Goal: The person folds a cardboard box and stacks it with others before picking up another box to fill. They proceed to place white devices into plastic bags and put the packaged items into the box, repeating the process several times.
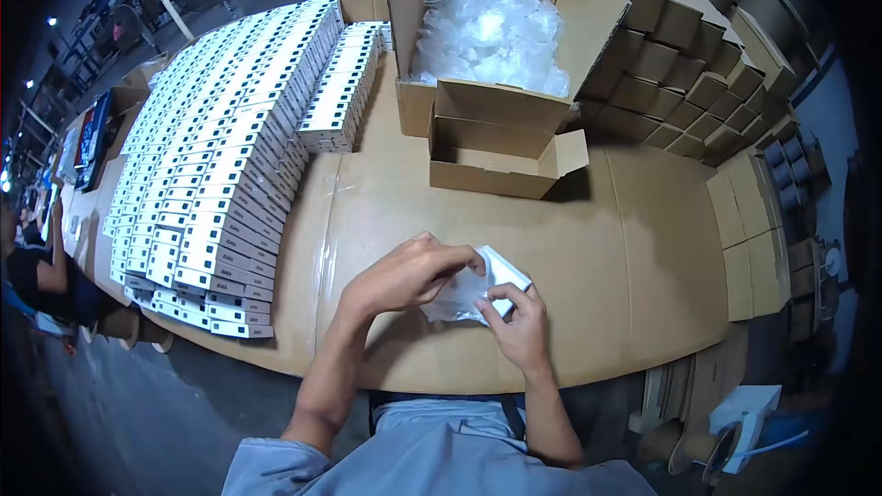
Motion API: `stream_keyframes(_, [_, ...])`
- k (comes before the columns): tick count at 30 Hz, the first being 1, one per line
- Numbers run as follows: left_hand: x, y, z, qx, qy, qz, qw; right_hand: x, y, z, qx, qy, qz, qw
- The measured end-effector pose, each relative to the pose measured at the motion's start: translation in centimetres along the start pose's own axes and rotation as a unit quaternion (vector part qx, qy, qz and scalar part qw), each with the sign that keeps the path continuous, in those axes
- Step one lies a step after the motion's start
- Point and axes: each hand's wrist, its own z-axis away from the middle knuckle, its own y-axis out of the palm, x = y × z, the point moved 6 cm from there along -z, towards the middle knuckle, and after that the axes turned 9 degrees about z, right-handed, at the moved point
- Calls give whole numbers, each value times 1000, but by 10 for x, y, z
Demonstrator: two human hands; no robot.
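Left hand: we see it curled over the clear plastic bag, fingertips pinching the bag's upper edge.
Right hand: thumb and fingers pinch the bag's lower right corner.
Bag location: held between both hands, just above the cardboard-covered table, near the front edge.
Small open carton: empty, well apart from the hands, toward the back.
Large open carton: directly behind the small one, filled with crumpled clear plastic bags.
White boxes: stacked in long rows on the left.
Brown cartons: stacked on the right.
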Motion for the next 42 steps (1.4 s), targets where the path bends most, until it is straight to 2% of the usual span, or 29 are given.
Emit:
stream_keyframes(1, [6,5,-1,3,24,21,999,2,-1,0,-1,1,2,1000])
stream_keyframes(5, [21,-1,1,26,-143,-28,989,6,-3,0,-18,-25,18,999])
stream_keyframes(8, [20,-16,1,-187,-50,38,980,0,-4,0,-39,-3,12,999])
stream_keyframes(10, [37,-16,14,-261,-63,132,954,-12,-4,1,-64,5,19,998])
stream_keyframes(12, [57,-2,36,-426,20,260,866,-19,-4,2,-85,23,-17,996])
stream_keyframes(13, [67,10,47,-428,5,352,832,-26,-4,2,-89,32,-43,995])
stream_keyframes(17, [60,55,52,-354,-66,492,792,-38,4,2,-106,30,-119,987])
stream_keyframes(18, [57,59,51,-348,-82,448,820,-36,6,2,-102,26,-134,985])
stream_keyframes(20, [52,64,48,-330,-112,355,867,-22,6,0,-92,-39,-50,994])
stream_keyframes(21, [49,63,46,-362,-101,338,863,-16,5,0,-89,-71,-7,993])
stream_keyframes(24, [51,63,44,-354,-103,363,855,-8,-2,-3,-89,-136,-83,983])
stream_keyframes(25, [49,60,47,-355,-90,318,875,-16,-9,-6,-69,-79,-138,985])
stream_keyframes(26, [48,59,51,-339,-96,305,885,-22,-24,-10,-66,-11,-138,988])
stream_keyframes(28, [44,55,55,-303,-104,276,906,-18,-47,-25,-150,-66,-145,976])
stream_keyframes(30, [44,58,57,-294,-93,302,902,13,-65,-35,-177,-134,-237,946])
stream_keyframes(36, [35,58,56,-278,-89,266,919,47,-69,-61,-37,-219,-185,957])
stream_keyframes(37, [37,60,57,-274,-95,263,920,46,-63,-63,-7,-197,-214,957])
stream_keyframes(40, [38,62,56,-272,-98,268,919,51,-55,-69,89,-186,-189,960])
stream_keyframes(42, [37,62,54,-268,-93,268,921,58,-53,-72,120,-165,-161,966])
